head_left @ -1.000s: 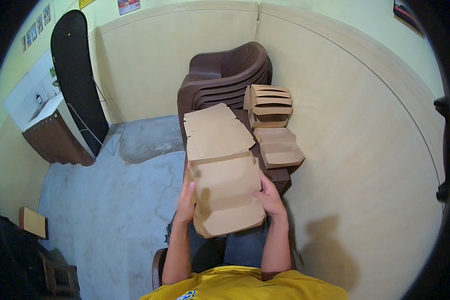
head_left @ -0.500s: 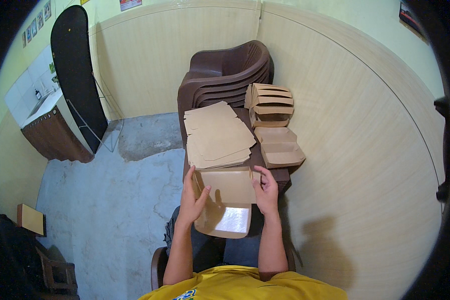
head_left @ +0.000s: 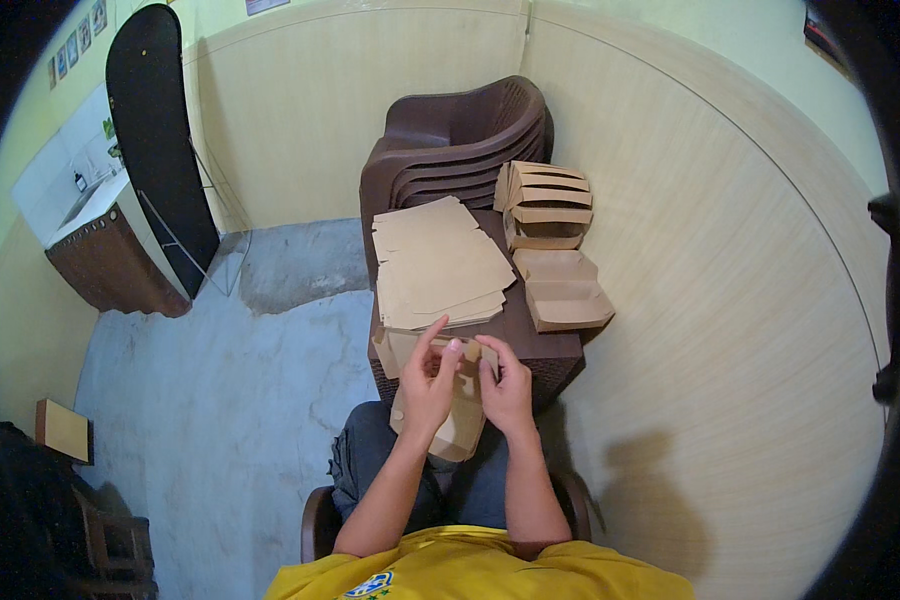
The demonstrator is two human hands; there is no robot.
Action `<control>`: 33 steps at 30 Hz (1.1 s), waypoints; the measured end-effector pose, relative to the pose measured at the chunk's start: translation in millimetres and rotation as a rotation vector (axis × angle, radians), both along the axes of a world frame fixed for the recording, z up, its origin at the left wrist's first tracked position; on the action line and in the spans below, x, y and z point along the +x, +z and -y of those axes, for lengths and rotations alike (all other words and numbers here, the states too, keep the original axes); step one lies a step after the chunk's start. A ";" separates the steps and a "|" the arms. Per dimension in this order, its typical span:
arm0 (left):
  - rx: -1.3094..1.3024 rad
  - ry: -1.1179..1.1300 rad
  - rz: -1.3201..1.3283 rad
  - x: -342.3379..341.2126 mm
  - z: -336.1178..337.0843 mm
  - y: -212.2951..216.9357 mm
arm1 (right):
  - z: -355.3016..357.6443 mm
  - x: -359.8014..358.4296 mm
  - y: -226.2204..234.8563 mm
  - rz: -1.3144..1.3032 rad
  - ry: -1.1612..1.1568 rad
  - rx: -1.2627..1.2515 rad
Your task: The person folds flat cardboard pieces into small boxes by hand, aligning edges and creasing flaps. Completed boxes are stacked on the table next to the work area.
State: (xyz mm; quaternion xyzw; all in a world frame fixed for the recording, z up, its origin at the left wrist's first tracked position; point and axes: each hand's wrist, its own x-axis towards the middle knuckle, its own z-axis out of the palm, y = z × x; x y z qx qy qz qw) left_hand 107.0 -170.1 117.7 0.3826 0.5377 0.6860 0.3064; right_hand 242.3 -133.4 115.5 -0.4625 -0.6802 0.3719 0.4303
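1 box [head_left: 458, 432] above the lap [head_left: 362, 450], at both hands.
The right hand [head_left: 507, 392] grips its right edge between thumb and fingers; the left hand [head_left: 430, 388] bends over it, its grip unclear. Just beyond, flat sheets [head_left: 440, 262] lie on the table [head_left: 548, 345].

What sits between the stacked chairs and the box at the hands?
A pile of flat cardboard sheets on the brown table, as the head view shows.

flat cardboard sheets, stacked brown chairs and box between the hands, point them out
Flat cardboard sheets [head_left: 442, 262]: head view, top sheet's middle
Stacked brown chairs [head_left: 448, 158]: head view, side of stack
Box [head_left: 461, 424]: head view, near end
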 end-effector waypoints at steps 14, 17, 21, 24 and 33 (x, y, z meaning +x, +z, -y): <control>-0.041 -0.207 0.346 -6.7 -4.0 -32.2 | -9.1 2.6 -15.9 -0.168 0.078 0.078; -0.167 -0.224 0.183 -17.5 -1.2 -31.2 | -8.0 3.1 -18.1 -0.283 0.037 -0.047; -0.059 -0.265 0.155 -23.8 -2.4 -30.9 | -15.0 3.3 -26.1 -0.331 0.043 0.025; 0.024 -0.108 -0.107 -19.6 -4.2 -29.0 | -18.0 -0.2 -29.5 -0.411 0.076 0.027; 0.064 0.046 -0.198 -2.4 2.0 -26.5 | -5.4 -8.7 -18.3 -0.257 0.015 0.070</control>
